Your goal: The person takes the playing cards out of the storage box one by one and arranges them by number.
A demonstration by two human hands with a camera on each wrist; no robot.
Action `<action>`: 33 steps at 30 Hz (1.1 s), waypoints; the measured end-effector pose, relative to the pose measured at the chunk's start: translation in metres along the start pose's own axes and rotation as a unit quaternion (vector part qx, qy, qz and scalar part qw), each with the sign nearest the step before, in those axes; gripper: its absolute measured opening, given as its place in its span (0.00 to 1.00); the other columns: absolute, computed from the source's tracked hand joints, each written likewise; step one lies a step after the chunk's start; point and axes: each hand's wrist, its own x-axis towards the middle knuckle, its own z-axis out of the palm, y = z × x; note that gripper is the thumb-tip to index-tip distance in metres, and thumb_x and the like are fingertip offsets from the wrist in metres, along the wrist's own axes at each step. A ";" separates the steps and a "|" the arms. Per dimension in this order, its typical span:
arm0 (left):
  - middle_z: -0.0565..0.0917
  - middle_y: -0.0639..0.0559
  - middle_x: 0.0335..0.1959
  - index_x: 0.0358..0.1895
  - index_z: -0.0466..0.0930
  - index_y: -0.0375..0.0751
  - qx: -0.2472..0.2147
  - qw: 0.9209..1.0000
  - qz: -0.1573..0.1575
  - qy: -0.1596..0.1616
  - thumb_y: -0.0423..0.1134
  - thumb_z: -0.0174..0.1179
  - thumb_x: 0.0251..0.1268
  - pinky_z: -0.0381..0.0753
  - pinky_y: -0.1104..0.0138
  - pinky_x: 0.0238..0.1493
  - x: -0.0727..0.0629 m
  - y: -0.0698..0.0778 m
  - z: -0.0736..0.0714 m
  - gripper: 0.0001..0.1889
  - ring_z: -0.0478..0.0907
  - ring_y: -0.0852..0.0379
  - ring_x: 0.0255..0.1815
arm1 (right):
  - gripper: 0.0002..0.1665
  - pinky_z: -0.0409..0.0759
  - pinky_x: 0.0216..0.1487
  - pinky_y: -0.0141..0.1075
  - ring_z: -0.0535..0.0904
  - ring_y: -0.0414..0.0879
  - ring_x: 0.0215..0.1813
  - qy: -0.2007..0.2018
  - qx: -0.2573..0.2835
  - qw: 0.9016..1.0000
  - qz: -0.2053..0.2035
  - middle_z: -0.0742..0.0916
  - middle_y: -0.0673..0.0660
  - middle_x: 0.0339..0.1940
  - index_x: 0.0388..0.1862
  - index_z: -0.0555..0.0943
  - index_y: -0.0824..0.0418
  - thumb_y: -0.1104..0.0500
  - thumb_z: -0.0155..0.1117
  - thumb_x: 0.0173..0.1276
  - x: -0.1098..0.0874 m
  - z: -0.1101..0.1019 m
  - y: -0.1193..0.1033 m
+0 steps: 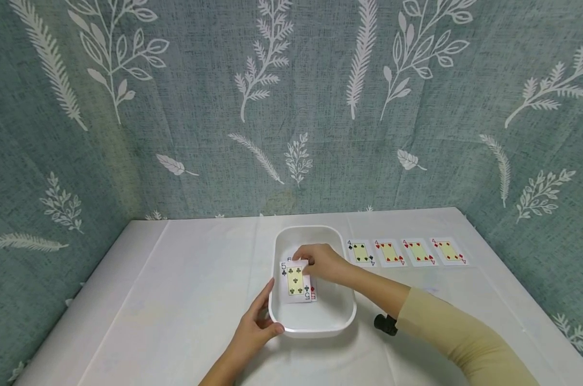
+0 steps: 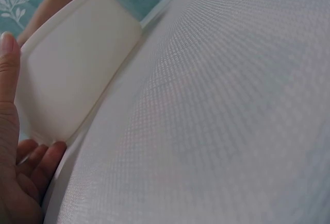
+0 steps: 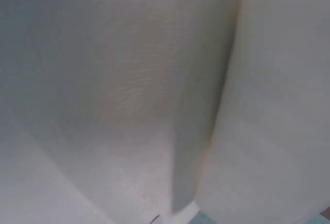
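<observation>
A white plastic tub (image 1: pixel 331 316) stands on the table, its outer wall (image 2: pixel 77 64) large in the left wrist view. My left hand (image 1: pixel 253 328) holds its near left side, thumb at the rim and fingers against the side and base. Over the tub's inside, my right hand (image 1: pixel 324 264) pinches the upper right edge of a five of clubs (image 1: pixel 295 292). A red five (image 1: pixel 313 296) peeks out behind it, and a corner of another card shows above. How many cards the fingers hold is hidden. Only blurred white surfaces fill most of the right wrist view.
Several fours lie face up in a row right of the tub, from the four of spades (image 1: pixel 361 253) to a red four (image 1: pixel 448 251). A black object (image 1: pixel 385 325) sits under the right forearm. Leaf-patterned cloth (image 1: pixel 291 107) hangs around the white-covered table (image 1: pixel 176 300).
</observation>
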 end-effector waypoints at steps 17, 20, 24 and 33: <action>0.71 0.30 0.58 0.74 0.53 0.48 0.001 1.000 0.007 -0.001 0.52 0.66 0.50 0.82 0.71 0.42 0.001 -0.001 0.000 0.48 0.80 0.48 0.45 | 0.18 0.81 0.35 0.31 0.80 0.42 0.40 0.049 0.080 0.996 -0.012 0.85 0.56 0.45 0.52 0.82 0.60 0.66 0.65 0.62 -0.021 -0.041 -0.004; 0.71 0.29 0.58 0.74 0.52 0.46 -0.002 1.000 0.008 -0.003 0.53 0.66 0.50 0.82 0.71 0.42 0.001 -0.001 0.000 0.48 0.80 0.47 0.45 | 0.18 0.81 0.35 0.32 0.80 0.42 0.39 0.048 0.089 0.995 -0.012 0.85 0.57 0.46 0.52 0.82 0.60 0.66 0.66 0.61 -0.024 -0.048 -0.002; 0.71 0.30 0.58 0.74 0.52 0.47 -0.003 1.000 -0.002 -0.002 0.52 0.66 0.51 0.82 0.71 0.43 0.001 0.000 0.001 0.47 0.80 0.48 0.45 | 0.18 0.80 0.35 0.34 0.79 0.43 0.38 0.049 0.096 0.994 0.003 0.85 0.56 0.48 0.52 0.83 0.57 0.65 0.66 0.61 -0.029 -0.059 0.002; 0.71 0.30 0.58 0.75 0.52 0.48 -0.006 1.000 -0.004 -0.003 0.53 0.66 0.50 0.82 0.70 0.43 0.001 -0.001 0.000 0.48 0.80 0.51 0.43 | 0.19 0.79 0.33 0.38 0.82 0.44 0.34 0.033 0.115 0.992 0.032 0.86 0.59 0.42 0.53 0.82 0.61 0.64 0.66 0.61 -0.041 -0.082 0.013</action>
